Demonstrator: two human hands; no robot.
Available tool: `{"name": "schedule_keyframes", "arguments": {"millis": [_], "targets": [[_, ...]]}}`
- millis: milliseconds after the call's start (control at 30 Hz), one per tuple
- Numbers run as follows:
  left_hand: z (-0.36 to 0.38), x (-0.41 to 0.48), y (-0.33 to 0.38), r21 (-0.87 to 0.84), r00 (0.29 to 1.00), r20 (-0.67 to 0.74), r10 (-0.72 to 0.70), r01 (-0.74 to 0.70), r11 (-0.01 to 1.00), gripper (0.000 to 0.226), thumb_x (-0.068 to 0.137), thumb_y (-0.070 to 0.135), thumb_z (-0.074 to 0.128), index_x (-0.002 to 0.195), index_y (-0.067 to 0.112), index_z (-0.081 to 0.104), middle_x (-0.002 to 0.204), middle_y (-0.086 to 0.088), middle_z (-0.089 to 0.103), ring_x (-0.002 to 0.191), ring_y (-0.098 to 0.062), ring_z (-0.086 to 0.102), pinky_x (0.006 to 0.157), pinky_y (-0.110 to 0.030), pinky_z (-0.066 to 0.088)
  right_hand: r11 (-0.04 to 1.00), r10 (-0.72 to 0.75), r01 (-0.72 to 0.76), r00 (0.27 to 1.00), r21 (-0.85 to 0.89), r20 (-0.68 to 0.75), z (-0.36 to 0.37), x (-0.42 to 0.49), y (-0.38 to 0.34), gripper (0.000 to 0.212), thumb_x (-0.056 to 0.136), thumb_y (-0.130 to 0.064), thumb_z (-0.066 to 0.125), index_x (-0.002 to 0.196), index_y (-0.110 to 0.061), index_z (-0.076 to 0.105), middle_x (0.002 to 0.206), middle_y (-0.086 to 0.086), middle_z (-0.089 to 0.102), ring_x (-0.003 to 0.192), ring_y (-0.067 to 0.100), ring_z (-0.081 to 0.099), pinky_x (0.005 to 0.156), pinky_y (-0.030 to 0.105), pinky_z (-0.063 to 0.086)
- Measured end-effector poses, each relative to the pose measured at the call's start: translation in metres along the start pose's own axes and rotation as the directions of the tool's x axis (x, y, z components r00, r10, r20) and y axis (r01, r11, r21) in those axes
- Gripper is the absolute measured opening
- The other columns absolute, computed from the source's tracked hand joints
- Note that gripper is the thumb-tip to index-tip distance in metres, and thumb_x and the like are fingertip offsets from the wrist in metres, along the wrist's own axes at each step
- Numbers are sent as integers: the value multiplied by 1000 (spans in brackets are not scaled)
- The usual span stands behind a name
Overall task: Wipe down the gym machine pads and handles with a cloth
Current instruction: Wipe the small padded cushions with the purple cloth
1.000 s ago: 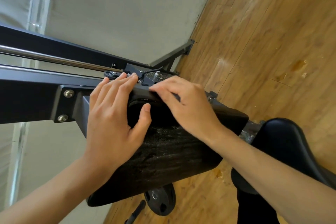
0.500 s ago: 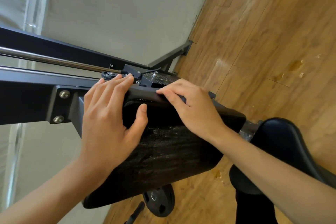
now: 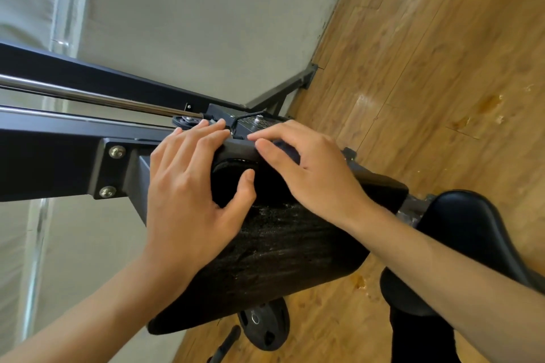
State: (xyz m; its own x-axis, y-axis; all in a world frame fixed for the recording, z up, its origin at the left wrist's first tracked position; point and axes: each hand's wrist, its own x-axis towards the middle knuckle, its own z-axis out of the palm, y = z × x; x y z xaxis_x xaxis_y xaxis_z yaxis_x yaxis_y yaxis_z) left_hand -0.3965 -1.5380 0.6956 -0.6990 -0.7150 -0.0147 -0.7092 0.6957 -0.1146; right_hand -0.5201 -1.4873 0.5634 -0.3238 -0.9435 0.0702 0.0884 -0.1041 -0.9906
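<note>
Scuffed black pad [image 3: 280, 244], tilted

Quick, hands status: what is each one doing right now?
Left hand: open, flat on the worn black vinyl machine pad.
Right hand: fingers over the pad's top edge; whether it holds anything cannot be told.

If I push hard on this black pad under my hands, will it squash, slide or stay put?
The pad probably gives slightly, since it looks thick and rounded at its edges. It likely stays put: it sits against the black frame, which is bolted together. Its scuffed, flecked surface looks grippy rather than slippery.
</note>
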Motion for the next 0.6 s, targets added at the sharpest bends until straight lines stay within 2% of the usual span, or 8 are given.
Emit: {"name": "schedule_keyframes", "arguments": {"millis": [67, 133, 200, 267, 367, 433, 500, 600], "targets": [[0, 0, 0, 5, 1000, -3, 6, -6, 1000, 54, 94, 42, 56, 130, 3, 65, 138, -10, 65, 135, -27, 54, 123, -34, 23, 1000, 28, -28, 999, 1, 21, -5, -3, 9, 28, 105, -32, 55, 124, -21, 71, 110, -19, 68, 106, -4, 62, 92, 13, 45], [1, 0, 0, 9, 1000, -12, 8, -8, 1000, 53, 94, 42, 56, 130, 3, 64, 137, -10, 65, 134, -27, 54, 123, -35, 24, 989, 147, -149, 987, 17, 64, -17, -12, 25, 24, 107, -31, 52, 123, -28, 69, 90, -27, 67, 93, -4, 64, 93, 18, 40], [2, 0, 0, 9, 1000, -13, 12, -11, 1000, 53, 94, 42, 56, 129, 4, 65, 137, -9, 65, 134, -26, 54, 123, -37, 26, 970, 230, -239, 962, 51, 149, -21, -16, 32, 21, 107, -34, 50, 118, -36, 68, 78, -18, 66, 82, 0, 64, 93, 26, 38], [2, 0, -1, 6, 1000, -15, 16, -15, 1000, 53, 94, 42, 56, 129, 3, 65, 137, -9, 65, 134, -25, 54, 123, -35, 25, 982, 175, -185, 972, 49, 156, -15, -11, 19, 25, 106, -36, 51, 126, -37, 67, 96, -17, 69, 93, 1, 65, 88, 26, 50], [2, 0, -1, 5, 1000, -21, 20, -20, 1000, 52, 95, 41, 56, 129, 3, 65, 137, -9, 65, 135, -25, 54, 122, -35, 26, 997, 42, -45, 998, 59, 42, 2, 2, -9, 31, 106, -27, 53, 134, -27, 67, 118, -8, 70, 110, 2, 62, 95, 26, 51], [2, 0, -1, 2, 999, -25, 22, -22, 1000, 52, 95, 41, 56, 130, 3, 65, 136, -9, 65, 134, -25, 55, 122, -38, 28, 995, -32, 30, 999, 92, 21, 7, 7, -17, 31, 106, -21, 54, 133, -21, 68, 121, -6, 70, 114, 2, 62, 99, 23, 50], [2, 0, -1, 7, 1000, -17, 19, -19, 1000, 54, 95, 42, 56, 131, 3, 64, 137, -11, 65, 134, -26, 55, 122, -39, 28, 994, -72, 69, 997, 90, 31, 4, 2, -7, 28, 106, -17, 54, 129, -17, 70, 119, -6, 70, 112, 5, 64, 96, 24, 51], [1, 0, 0, 23, 1000, -13, 9, -8, 1000, 57, 94, 43, 56, 132, 1, 63, 139, -12, 64, 135, -26, 54, 123, -40, 27, 998, 50, -49, 998, 36, -29, -10, -23, 28, 27, 106, -15, 52, 121, -19, 73, 114, -9, 70, 103, 9, 67, 89, 34, 53]]}}
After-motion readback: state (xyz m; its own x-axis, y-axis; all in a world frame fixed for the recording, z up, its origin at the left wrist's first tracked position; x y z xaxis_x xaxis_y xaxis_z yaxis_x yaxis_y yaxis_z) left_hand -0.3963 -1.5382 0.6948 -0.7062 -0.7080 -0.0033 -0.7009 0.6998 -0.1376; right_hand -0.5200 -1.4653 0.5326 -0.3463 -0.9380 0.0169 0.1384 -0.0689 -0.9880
